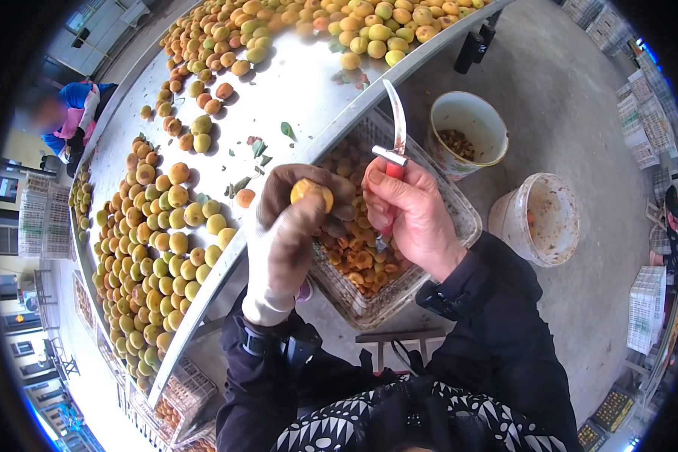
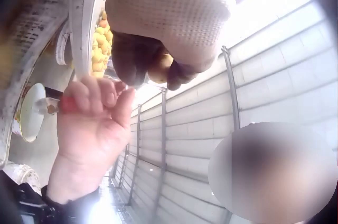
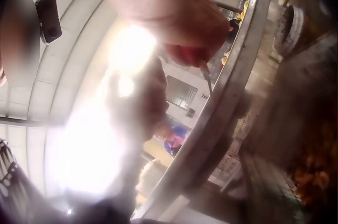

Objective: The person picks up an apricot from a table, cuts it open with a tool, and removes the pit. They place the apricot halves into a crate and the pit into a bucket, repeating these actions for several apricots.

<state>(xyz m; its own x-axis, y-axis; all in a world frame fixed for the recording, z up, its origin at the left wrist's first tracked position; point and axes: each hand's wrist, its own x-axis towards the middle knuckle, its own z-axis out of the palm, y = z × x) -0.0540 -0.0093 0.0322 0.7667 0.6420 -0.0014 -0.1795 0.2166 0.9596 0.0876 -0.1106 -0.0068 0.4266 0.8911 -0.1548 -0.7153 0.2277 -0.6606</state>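
The gloved left hand (image 1: 290, 233) grips a yellow-orange fruit (image 1: 311, 194) between thumb and fingers, above the table's edge; the left wrist view shows the same fruit (image 2: 160, 69) partly hidden by the dark glove fingers. Just to its right, the bare right hand (image 1: 414, 211) has its fingers curled round the red handle (image 1: 395, 170) of a curved knife, whose blade (image 1: 396, 113) points up and away. The blade does not touch the fruit. Below both hands sits a crate (image 1: 465, 207) holding many cut orange fruit pieces (image 1: 358, 265).
A metal-edged table (image 1: 279, 98) bears heaps of whole fruit (image 1: 154, 256) and a few leaves (image 1: 288, 130). Two buckets (image 1: 490, 124) (image 1: 554, 222) stand on the floor at the right. A person (image 1: 75, 120) in blue and pink is beyond the table; more crates (image 1: 182, 395) lie below left.
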